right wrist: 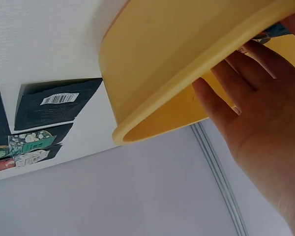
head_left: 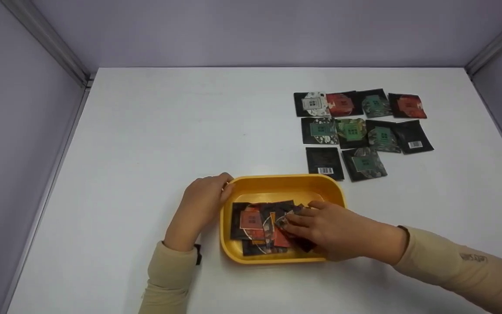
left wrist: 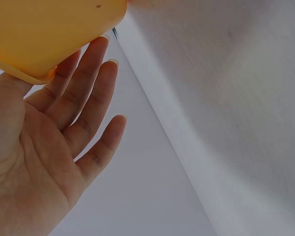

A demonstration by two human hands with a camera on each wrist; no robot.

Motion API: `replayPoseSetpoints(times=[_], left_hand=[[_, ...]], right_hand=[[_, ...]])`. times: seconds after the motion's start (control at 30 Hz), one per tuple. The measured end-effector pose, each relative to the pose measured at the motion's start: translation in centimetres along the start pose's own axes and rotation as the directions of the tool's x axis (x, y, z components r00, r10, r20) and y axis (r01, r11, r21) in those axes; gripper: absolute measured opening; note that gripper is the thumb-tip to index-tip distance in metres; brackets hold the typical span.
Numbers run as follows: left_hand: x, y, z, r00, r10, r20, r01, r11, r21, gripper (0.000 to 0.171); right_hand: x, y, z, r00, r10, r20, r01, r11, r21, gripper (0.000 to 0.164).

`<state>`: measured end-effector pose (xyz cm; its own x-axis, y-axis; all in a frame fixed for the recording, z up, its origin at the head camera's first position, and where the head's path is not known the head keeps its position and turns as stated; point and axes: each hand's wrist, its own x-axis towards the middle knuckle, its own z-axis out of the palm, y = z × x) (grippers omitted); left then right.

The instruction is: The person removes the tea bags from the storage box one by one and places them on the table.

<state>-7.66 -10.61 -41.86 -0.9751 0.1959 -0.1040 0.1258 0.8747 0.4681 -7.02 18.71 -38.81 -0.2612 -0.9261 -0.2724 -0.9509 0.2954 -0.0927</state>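
Note:
A yellow plastic tray [head_left: 277, 261] stands near the front of the table with several dark, flat packets [head_left: 251, 220] overlapping inside it. At its left end my left hand [head_left: 203, 198] holds the rim; in the left wrist view the thumb lies over the edge and the fingers rest along the outer wall. Reaching in over the right side, my right hand [head_left: 327, 229] touches the packets with its fingers fairly straight; its thumb is hidden from above. In the right wrist view the tray wall [right wrist: 157, 54] covers most of the packets by the right hand [right wrist: 265, 108].
Behind the tray, at the right, more packets lie flat in rows, some showing red fronts [head_left: 408, 106] or green fronts [head_left: 351, 132]. A packet with its barcode up [head_left: 324, 161] lies right by the tray's back rim. Pale panels [head_left: 277, 35] surround the white table [head_left: 168, 117].

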Motion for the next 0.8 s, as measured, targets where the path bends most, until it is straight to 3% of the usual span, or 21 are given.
replayPoseSetpoints(times=[0.2, 0.4, 0.6, 0.8], left_hand=[[-0.1, 0.0, -0.1, 0.999, 0.036, -0.033, -0.036, 0.999, 0.003, 0.023], [-0.1, 0.0, -0.1, 0.999, 0.033, -0.029, -0.033, 0.999, -0.002, 0.024], [-0.1, 0.1, -0.1, 0.999, 0.027, -0.023, -0.027, 1.000, -0.009, 0.025], [0.0, 0.1, -0.1, 1.000, 0.016, -0.013, -0.016, 1.000, -0.005, 0.026]], right_hand=[[-0.2, -0.2, -0.2, 0.994, -0.022, -0.109, 0.023, 1.000, 0.004, 0.049], [-0.7, -0.3, -0.4, 0.968, -0.064, -0.243, 0.045, 0.995, -0.084, 0.038], [-2.1, -0.5, -0.8, 0.940, -0.067, -0.336, 0.026, 0.992, -0.124, 0.051], [-3.3, -0.3, -1.3, 0.896, -0.039, -0.442, -0.009, 0.994, -0.105, 0.063]])
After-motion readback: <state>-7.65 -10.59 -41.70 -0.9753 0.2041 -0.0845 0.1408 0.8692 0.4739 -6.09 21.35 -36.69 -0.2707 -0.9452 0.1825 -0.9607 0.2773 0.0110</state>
